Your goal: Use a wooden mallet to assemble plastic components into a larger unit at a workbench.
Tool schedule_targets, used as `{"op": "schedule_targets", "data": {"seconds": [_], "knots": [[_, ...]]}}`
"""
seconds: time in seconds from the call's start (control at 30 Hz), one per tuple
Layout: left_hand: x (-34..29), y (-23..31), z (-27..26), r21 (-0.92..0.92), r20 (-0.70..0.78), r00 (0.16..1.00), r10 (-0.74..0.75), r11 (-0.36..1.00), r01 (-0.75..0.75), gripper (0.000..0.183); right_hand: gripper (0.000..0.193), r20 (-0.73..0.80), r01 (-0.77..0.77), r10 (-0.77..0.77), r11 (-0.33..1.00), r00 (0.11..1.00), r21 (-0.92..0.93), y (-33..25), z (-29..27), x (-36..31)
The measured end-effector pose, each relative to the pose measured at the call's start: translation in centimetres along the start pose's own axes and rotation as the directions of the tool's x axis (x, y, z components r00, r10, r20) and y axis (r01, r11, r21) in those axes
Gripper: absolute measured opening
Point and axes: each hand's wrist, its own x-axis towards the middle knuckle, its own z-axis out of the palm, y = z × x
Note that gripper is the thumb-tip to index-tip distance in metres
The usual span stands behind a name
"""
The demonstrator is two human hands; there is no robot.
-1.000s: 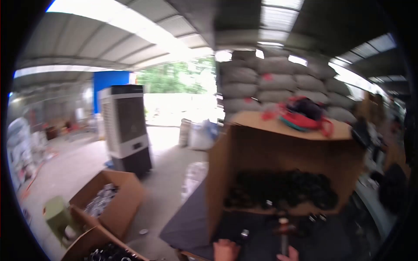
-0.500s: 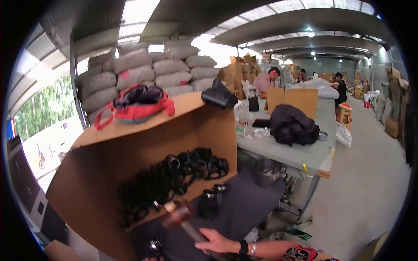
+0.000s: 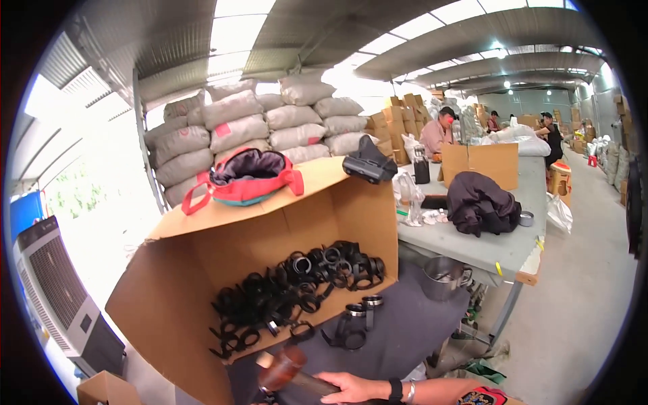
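My right hand (image 3: 347, 388) is closed around the dark handle of a mallet (image 3: 282, 368) with a reddish-brown head and a pale face. The mallet head is low over the dark cloth (image 3: 418, 324), above a small black ring part (image 3: 260, 397) that it partly hides. My left hand does not show. On the cloth beyond the mallet lie a few black ring-shaped parts with silvery rims (image 3: 356, 324). Many more black rings (image 3: 297, 277) are heaped inside a cardboard box (image 3: 236, 246) turned on its side.
A red bag (image 3: 253, 179) and a black moulded object (image 3: 370, 162) lie on the box. A metal pot (image 3: 445, 277) stands right of the cloth. Dark clothing (image 3: 480, 202) lies on the grey table (image 3: 445, 236). An air cooler (image 3: 64, 290) stands left; people work farther back.
The mallet has come down and slightly right, with my right hand still around its handle. The view has shifted, so the surroundings appear farther right.
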Motion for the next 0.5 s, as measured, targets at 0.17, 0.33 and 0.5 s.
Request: {"op": "schedule_targets", "data": {"seconds": [0.17, 0.33, 0.5], "knots": [[0.0, 0.0, 0.3, 0.016, -0.024, 1.000, -0.020, 1.000, 0.021, 0.021, 0.031, -0.024, -0.186, 0.192, 0.970, 0.981, 0.155, 3.9, -0.9, -2.1], [0.0, 0.0, 0.2, 0.020, -0.039, 0.999, 0.003, 1.000, -0.002, 0.020, 0.024, -0.039, -0.270, 0.294, 0.916, 0.955, 0.297, 4.4, -1.3, -2.3], [0.2, 0.4, 0.0, 0.002, -0.014, 1.000, -0.022, 1.000, 0.022, 0.019, 0.023, -0.029, -0.271, 0.292, 0.916, 0.956, 0.295, 4.7, -1.5, -2.4]]}}
